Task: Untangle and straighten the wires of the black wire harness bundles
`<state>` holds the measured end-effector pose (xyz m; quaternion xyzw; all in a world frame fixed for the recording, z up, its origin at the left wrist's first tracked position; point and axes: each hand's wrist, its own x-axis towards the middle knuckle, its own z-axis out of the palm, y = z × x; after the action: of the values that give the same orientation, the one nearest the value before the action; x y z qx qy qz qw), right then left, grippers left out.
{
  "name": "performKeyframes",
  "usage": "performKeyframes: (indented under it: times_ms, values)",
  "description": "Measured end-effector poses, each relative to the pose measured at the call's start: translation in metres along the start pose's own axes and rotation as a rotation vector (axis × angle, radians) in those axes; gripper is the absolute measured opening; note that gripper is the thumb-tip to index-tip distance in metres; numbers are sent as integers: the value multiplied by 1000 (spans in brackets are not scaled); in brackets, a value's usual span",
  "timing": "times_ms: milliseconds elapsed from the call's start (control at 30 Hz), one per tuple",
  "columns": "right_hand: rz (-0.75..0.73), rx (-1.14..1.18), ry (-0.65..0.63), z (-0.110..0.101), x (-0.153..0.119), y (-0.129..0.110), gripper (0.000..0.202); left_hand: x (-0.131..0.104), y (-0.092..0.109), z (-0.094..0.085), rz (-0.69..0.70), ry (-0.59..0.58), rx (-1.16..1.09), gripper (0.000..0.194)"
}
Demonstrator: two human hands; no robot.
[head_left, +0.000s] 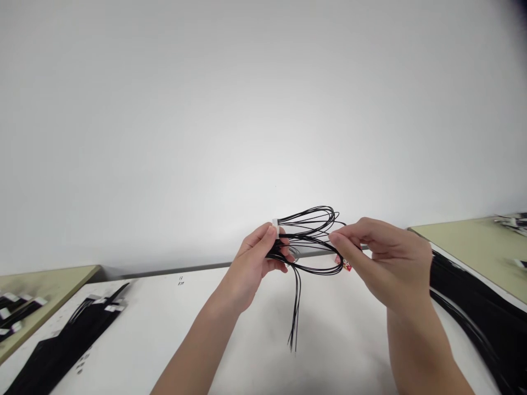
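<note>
My left hand (257, 258) grips a white connector (275, 226) between thumb and fingers, with black wires (315, 238) looping out of it to the right. Several loose wire ends hang below that hand, over the white table (329, 323). At the right side of the loops, my right hand (370, 247) has its thumb and index finger pinched together on a thin black wire. Part of the bundle is hidden behind my left fingers.
Bundles of black wires (61, 343) with white connectors lie at the left, and a larger black wire bundle (481, 318) at the right. Yellowish-green surfaces flank the table. A red wrapper (347, 266) shows behind the loops. A pale wall (247, 120) stands behind.
</note>
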<state>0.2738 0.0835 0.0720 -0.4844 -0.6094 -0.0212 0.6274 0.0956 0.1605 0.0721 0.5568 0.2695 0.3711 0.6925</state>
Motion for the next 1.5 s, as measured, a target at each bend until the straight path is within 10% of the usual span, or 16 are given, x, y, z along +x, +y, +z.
performKeyframes:
  times_ms: [267, 600, 900, 1167, 1400, 1500]
  values:
    - [40, -69, -25, 0, -3, -4, 13, 0, 2, 0, 0, 0, 30, 34]
    - [430, 12, -190, -7, -2, -7, 29, -1, -2, 3, 131, -6, 258, 32]
    - [-72, -142, -128, 9, -2, -3, 10, -1, -4, 3, 104, -65, 290, 32]
    - [-71, -105, -165, 13, -5, -6, 11, -4, -1, 3, -6, -168, 203, 32]
    - [172, 372, 429, 8, 5, 10, 18, -2, 7, -5, -62, -150, -196, 26]
    - [271, 372, 294, 6, 9, 23, 9, -1, 9, -8, -95, -148, -337, 26]
